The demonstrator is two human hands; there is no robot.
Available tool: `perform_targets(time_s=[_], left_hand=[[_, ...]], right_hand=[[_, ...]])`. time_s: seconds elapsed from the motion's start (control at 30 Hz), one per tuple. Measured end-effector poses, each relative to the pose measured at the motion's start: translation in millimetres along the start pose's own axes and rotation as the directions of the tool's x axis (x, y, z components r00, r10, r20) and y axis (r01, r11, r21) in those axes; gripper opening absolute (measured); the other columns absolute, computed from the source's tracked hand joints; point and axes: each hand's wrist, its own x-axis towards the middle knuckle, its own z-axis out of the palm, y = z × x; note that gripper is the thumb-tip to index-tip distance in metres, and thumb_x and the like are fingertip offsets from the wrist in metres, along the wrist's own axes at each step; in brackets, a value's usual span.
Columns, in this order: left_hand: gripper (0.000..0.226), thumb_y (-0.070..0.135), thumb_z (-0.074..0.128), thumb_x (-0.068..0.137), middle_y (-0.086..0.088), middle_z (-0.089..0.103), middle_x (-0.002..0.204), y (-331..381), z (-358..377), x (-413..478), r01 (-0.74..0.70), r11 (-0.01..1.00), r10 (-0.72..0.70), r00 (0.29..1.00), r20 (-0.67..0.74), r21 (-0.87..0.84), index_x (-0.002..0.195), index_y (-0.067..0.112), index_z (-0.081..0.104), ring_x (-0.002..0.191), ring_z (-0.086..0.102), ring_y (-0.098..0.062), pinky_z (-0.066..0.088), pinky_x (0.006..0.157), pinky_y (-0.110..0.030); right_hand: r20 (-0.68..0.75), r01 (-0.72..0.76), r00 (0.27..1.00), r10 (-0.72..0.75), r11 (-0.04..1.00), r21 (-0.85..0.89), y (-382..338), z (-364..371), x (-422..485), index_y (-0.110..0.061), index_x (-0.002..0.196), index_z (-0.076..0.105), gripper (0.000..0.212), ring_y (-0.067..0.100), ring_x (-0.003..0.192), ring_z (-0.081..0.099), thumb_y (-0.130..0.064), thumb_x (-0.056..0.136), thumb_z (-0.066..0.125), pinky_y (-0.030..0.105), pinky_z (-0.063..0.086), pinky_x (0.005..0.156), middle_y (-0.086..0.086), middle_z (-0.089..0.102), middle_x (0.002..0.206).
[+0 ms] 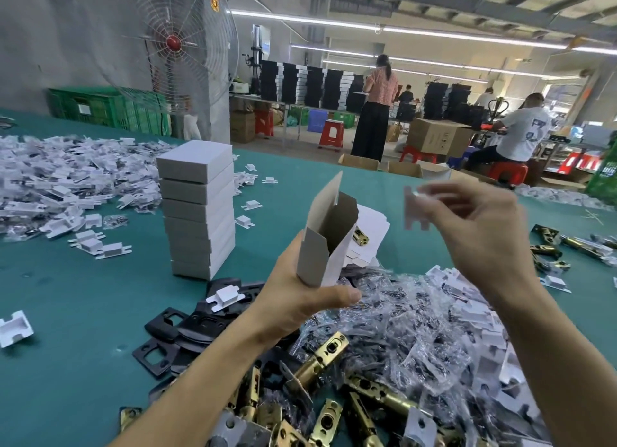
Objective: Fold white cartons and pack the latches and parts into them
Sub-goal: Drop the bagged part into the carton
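While the green bench [83, 296] is stretching across the whole lower view, a big fan [173, 43] is standing behind its far left edge. A wide heap of white inserts [66, 176] is lying at far left. A heap of clear bags [417, 313] is covering the near right, with brass latches [320, 356] and black plates [187, 326] lying along its near and left edges. A stack of closed cartons [198, 209] is standing upright left of centre, well apart from the hands. Some flat cartons [375, 224] are lying beyond the bags, a brass piece resting on them. The left hand [300, 296] is gripping an open carton [329, 239] from below, thumb curled under its bottom end, and is holding it upright and slightly tilted above the bags, top flap standing up. The right hand [480, 229] is hovering just right of the carton, apart from it, its fingers pinching a blurred white insert [415, 209].
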Motion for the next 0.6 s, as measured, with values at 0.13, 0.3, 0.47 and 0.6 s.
perform_targets(time_s=[0.13, 0.3, 0.47, 0.6], left_hand=[[0.071, 0.016, 0.084, 0.067, 0.025, 0.066, 0.098, -3.2, -0.5, 0.4, 0.029, 0.999, -0.029, 1.0, -0.003, 0.041, 0.13, 0.022, 0.053, 0.089, 0.061, 0.005, 0.049, 0.07, -0.014], [0.079, 0.021, 0.085, 0.066, 0.011, 0.065, 0.121, -5.2, -0.4, 1.5, 0.05, 0.998, -0.048, 0.998, -0.026, 0.047, 0.136, 0.03, 0.05, 0.105, 0.062, -0.006, 0.052, 0.08, -0.024], [0.082, 0.029, 0.087, 0.063, 0.009, 0.062, 0.128, -8.4, 0.2, 2.9, 0.088, 0.992, -0.085, 0.995, -0.045, 0.085, 0.135, 0.034, 0.049, 0.116, 0.059, -0.008, 0.055, 0.09, -0.03], [0.08, 0.029, 0.087, 0.062, 0.008, 0.061, 0.129, -9.0, 0.2, 3.0, 0.117, 0.987, -0.108, 0.991, -0.085, 0.114, 0.133, 0.035, 0.05, 0.118, 0.058, -0.009, 0.054, 0.092, -0.029]], right_hand=[[0.035, 0.22, 0.971, -0.238, 0.937, 0.271, -41.2, 17.7, -8.2, -0.023, 0.095, 0.072, 0.015, 0.017, 0.085, 0.07, -0.014, 0.084, 0.074, 0.027, 0.058, 0.073, 0.004, 0.073, 0.095], [0.045, 0.195, 0.977, -0.206, 0.965, 0.178, -38.6, 40.1, -12.8, -0.016, 0.089, 0.076, 0.009, 0.008, 0.07, 0.07, -0.008, 0.084, 0.077, 0.033, 0.058, 0.062, 0.003, 0.072, 0.085], [0.061, 0.234, 0.972, -0.228, 0.963, -0.133, -27.6, 45.4, -6.4, -0.016, 0.086, 0.078, 0.003, 0.01, 0.07, 0.066, -0.017, 0.085, 0.075, 0.038, 0.056, 0.068, -0.003, 0.072, 0.078], [0.171, 0.232, 0.968, -0.184, 0.918, -0.321, -25.6, 40.1, 1.1, -0.022, 0.088, 0.077, 0.014, 0.019, 0.078, 0.061, -0.032, 0.091, 0.067, 0.043, 0.054, 0.07, -0.003, 0.068, 0.085]])
